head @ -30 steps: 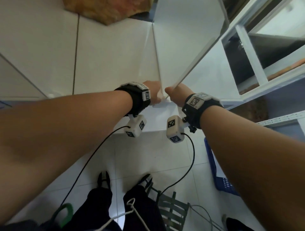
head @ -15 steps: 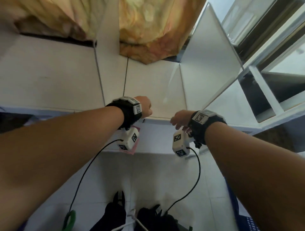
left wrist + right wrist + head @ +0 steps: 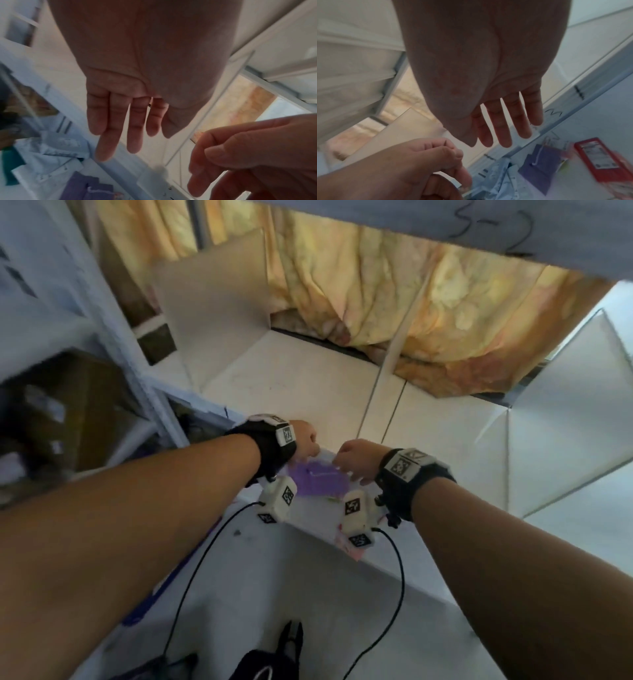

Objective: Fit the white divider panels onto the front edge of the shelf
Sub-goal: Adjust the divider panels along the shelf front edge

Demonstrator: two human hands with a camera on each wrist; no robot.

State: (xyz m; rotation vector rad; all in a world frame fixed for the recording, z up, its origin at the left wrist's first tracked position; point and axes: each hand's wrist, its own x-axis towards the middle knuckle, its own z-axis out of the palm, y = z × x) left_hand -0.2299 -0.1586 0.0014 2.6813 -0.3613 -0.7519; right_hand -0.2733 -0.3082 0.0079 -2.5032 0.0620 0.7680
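White divider panels (image 3: 219,313) are standing upright further back on the shelf (image 3: 308,385), beyond both hands at its front edge. Left wrist cam: left hand (image 3: 130,108) is hanging flat, fingers straight, holding nothing. Right wrist cam: right hand (image 3: 496,108) is spread loose too, also empty.

White shelf (image 3: 308,385) fills mid-frame in head view, seam running up its centre. Upright white divider panels (image 3: 219,313) stand on it, one upper left, another (image 3: 561,419) at right edge. Yellow-orange cloth (image 3: 428,313) touches shelf's back, top centre.
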